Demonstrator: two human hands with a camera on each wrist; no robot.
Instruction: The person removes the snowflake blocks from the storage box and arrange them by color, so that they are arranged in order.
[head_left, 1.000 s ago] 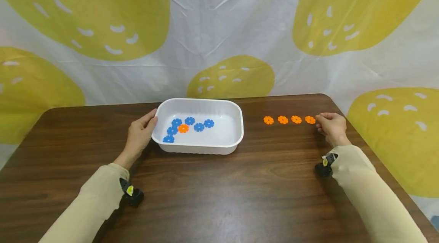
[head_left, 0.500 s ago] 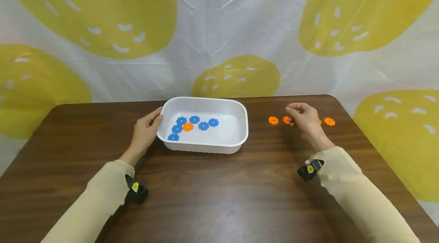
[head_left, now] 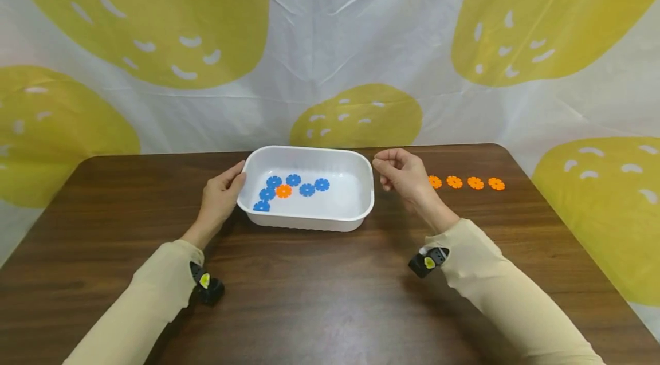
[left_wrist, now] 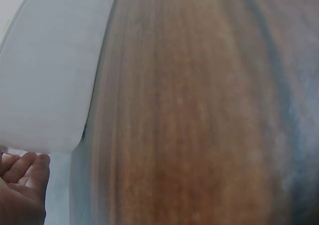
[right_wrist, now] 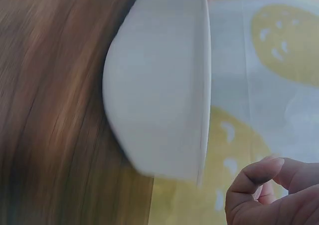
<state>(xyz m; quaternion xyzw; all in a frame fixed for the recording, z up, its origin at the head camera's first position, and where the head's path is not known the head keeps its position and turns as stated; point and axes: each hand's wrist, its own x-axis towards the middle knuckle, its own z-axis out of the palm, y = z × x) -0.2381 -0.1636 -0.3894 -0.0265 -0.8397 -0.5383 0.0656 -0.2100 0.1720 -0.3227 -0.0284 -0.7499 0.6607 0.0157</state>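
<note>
A white plastic tray (head_left: 346, 211) stands on the table, its left end held at the rim by my left hand (head_left: 215, 199). Inside lie several blue notched snowflake discs (head_left: 307, 189) and one orange snowflake disc (head_left: 283, 191). Just beyond the tray's right end is my right hand (head_left: 404, 179), apart from the rim. The right wrist view shows that hand's fingers (right_wrist: 251, 182) curled, thumb and forefinger tips together, with nothing seen between them. Farther right, several orange snowflake discs (head_left: 475, 183) form a row, partly hidden behind the right hand.
The dark wooden table (head_left: 330, 296) reaches back to a hanging cloth (head_left: 309, 55) printed with yellow fruit. A black wrist device (head_left: 208, 290) is strapped on the left arm, and another wrist device (head_left: 429, 262) on the right.
My right hand has come left from the far right end of the orange row to beside the tray, leaving an orange disc at that end. The left hand keeps its hold on the tray.
</note>
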